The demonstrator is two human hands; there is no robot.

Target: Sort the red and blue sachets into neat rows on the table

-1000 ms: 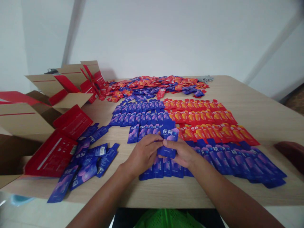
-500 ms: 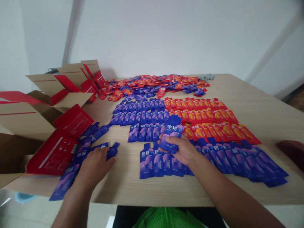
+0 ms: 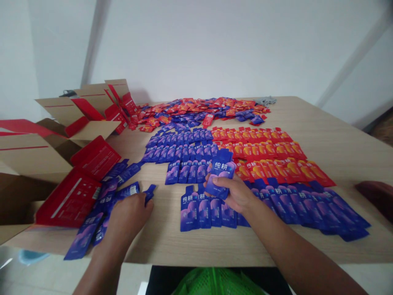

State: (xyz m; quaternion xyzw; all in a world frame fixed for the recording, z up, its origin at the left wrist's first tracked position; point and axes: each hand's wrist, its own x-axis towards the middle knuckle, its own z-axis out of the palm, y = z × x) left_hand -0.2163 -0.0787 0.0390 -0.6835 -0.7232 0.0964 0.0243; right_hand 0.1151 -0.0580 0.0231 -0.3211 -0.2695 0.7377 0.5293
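Note:
My right hand (image 3: 238,192) holds a blue pouch (image 3: 220,174) with a purple print upright between thumb and fingers, above the front row; whether more lie behind it I cannot tell. At the left, my left hand (image 3: 132,215) is closed on another blue pouch (image 3: 150,191), whose narrow spout end sticks out beyond the fingers. Several loose blue pouches (image 3: 106,194) lie around and under that wrist, against a red box. Overlapping blue pouches (image 3: 189,211) form the front row, which passes behind my right hand and forearm.
Open red cartons (image 3: 72,200) with brown insides crowd the left side. Farther back lie rows of blue pouches (image 3: 172,152) and orange-red pouches (image 3: 276,170). A mixed heap of pouches (image 3: 196,108) lies near the wall, a grey cloth (image 3: 266,100) by it. Something dark red (image 3: 376,196) is at the right.
My left hand has shifted slightly right, and its thumb and fingers have closed on a blue pouch. My right hand stays almost still with its pouch.

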